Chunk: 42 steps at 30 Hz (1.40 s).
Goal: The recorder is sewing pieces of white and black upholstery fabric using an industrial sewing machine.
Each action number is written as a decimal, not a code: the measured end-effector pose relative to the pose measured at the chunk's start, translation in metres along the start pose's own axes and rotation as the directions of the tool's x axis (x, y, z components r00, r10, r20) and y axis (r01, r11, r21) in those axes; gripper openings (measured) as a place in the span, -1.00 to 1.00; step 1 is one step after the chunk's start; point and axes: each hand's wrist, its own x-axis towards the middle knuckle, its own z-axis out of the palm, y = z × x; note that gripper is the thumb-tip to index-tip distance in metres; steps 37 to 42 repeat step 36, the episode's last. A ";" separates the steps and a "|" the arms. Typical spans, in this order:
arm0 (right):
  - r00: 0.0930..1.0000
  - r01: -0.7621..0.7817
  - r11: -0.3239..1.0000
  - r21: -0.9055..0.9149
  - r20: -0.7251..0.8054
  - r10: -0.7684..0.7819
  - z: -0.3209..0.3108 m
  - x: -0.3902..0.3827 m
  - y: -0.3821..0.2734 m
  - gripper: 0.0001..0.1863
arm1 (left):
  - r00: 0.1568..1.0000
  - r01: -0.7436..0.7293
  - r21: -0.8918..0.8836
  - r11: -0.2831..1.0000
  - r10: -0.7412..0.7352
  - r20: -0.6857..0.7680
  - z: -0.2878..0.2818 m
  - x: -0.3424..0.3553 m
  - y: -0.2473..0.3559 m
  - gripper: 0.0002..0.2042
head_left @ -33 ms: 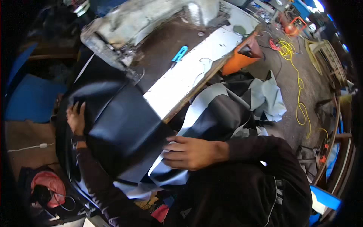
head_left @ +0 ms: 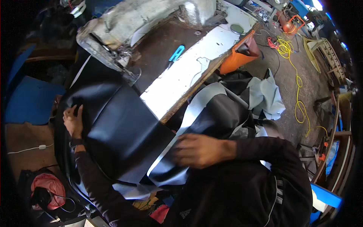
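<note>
A wide sheet of smooth black leatherette (head_left: 124, 125) hangs over the near end of a worn worktable and across my lap, its pale grey backing showing along the turned edges. At its left part my left hand (head_left: 73, 122) touches the black surface, fingers bent, with a gap between thumb and index finger. My right hand (head_left: 200, 150) is above the sheet's right edge, beside a pale strip of backing. Its fingers are smeared by motion. Beyond the sheet stands a worn, whitish machine body (head_left: 140, 22), like an old sewing machine. Blue thread snips (head_left: 176, 53) lie on the tabletop.
More bunched black-and-grey leatherette (head_left: 264, 98) lies right of the table (head_left: 189, 77). An orange pouch-like piece (head_left: 240, 58) hangs at the table's edge. A yellow cord (head_left: 298, 83) trails over the floor. A red-lined bag (head_left: 47, 189) is at lower left.
My right hand has moved slightly right, away from the sheet's edge, and is now blurred. The spread fingers of my left hand have bent more. The view has shifted a little.
</note>
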 end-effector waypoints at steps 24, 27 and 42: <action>0.628 -0.777 0.627 0.057 0.143 0.765 -0.029 -0.145 0.156 -0.84 | 0.994 0.054 -0.305 0.951 -0.024 0.104 -0.042 -0.075 0.076 -0.49; 0.679 -0.733 0.677 0.063 0.104 0.726 -0.020 -0.162 0.143 -0.71 | 0.978 0.075 -0.189 0.979 -0.035 0.204 -0.036 -0.082 0.097 -0.47; 0.767 -0.632 0.772 0.071 0.201 0.609 -0.071 -0.145 0.140 -0.72 | 0.975 0.094 -0.348 0.933 -0.015 0.223 -0.044 -0.085 0.118 -0.38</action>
